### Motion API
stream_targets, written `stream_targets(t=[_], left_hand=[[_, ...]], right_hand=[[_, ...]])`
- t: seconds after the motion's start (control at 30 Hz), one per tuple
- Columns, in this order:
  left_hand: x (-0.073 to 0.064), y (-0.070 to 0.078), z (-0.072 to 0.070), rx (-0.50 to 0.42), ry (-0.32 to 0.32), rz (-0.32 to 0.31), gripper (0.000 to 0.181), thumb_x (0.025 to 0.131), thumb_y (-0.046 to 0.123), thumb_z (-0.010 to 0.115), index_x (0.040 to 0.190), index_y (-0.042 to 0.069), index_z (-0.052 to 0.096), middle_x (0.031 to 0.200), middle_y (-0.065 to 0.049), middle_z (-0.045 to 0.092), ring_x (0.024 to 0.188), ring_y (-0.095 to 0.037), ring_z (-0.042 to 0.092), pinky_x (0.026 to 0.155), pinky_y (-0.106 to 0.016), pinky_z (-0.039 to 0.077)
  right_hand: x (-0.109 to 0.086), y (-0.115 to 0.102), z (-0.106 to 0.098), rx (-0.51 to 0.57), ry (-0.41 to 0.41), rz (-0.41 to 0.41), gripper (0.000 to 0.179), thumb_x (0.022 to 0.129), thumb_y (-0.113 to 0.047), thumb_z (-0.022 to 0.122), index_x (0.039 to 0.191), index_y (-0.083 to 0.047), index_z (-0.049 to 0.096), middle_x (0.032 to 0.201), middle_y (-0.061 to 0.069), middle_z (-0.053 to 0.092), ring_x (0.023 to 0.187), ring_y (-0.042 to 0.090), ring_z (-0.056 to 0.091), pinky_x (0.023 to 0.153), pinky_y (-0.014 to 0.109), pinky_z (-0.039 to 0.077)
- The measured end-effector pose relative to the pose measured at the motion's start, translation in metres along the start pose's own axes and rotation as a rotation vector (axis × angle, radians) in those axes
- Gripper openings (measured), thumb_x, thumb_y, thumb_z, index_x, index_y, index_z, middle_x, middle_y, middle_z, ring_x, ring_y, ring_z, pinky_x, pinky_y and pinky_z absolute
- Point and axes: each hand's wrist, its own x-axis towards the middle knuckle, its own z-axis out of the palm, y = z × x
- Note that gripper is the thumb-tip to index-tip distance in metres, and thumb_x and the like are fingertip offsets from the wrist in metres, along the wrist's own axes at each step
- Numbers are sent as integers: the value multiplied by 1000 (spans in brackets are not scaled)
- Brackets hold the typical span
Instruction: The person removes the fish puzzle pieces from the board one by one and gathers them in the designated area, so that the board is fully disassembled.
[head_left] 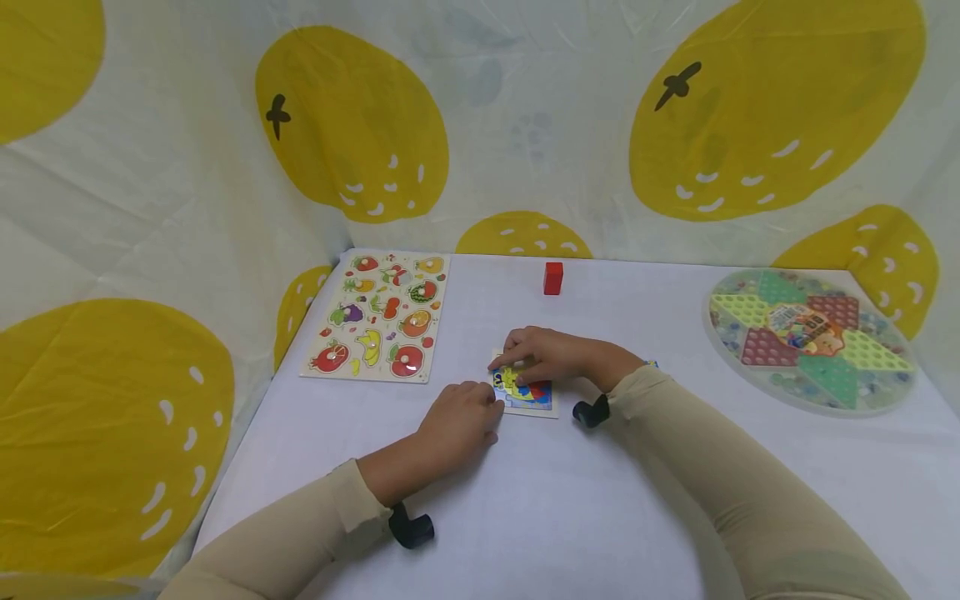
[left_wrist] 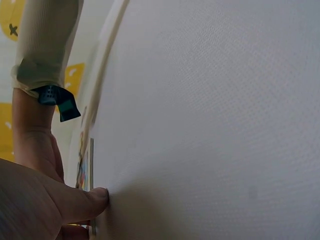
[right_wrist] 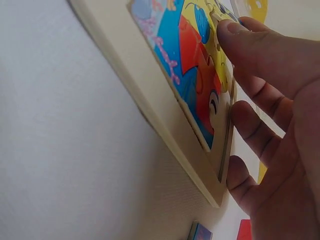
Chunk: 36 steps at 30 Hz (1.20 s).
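Note:
A small wooden jigsaw puzzle [head_left: 534, 410] lies on the white cloth, showing a yellow, red and blue picture. My right hand [head_left: 553, 353] arches over its upper part. In the right wrist view the thumb [right_wrist: 232, 32] and index finger pinch a yellow puzzle piece [right_wrist: 216, 12] at the board's far side, while the other fingertips line the frame's edge. My left hand [head_left: 459, 421] grips the board's left edge with curled fingers. Its thumb [left_wrist: 97, 197] sits low against the frame in the left wrist view; the other fingers are mostly hidden there.
A fruit peg board [head_left: 360, 332] lies at the back left. Behind the puzzle a red block [head_left: 553, 279] stands upright. A round game board [head_left: 813, 340] lies at the right. Close to my right wrist is a small blue piece [head_left: 652, 363], partly hidden by the sleeve.

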Motion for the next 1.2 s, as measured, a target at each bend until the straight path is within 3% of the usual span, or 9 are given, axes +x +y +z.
stream_targets(t=[0.27,0.7,1.2], left_hand=[[0,1,-2,24,-2,9,52,94,39,84,138,15,73,132,-5,67,130,-22,58,110,-41,49],[0,0,-1,17,4,11,53,94,40,84,139,15,72,133,-5,67,131,-23,58,111,-41,48],[0,1,-3,46,15,14,52,93,40,86,136,14,74,130,-5,68,130,-23,58,113,-42,47]], right_hand=[[0,0,2,4,52,-4,48,95,-19,85,137,-39,74,119,-8,58,116,15,52,97,31,51],[-4,1,4,-56,104,-99,49,93,-17,86,138,-33,75,116,-8,58,110,13,54,92,27,52],[-3,-5,3,-73,55,-84,49,100,-17,78,145,-34,69,122,-5,59,113,15,53,94,28,52]])
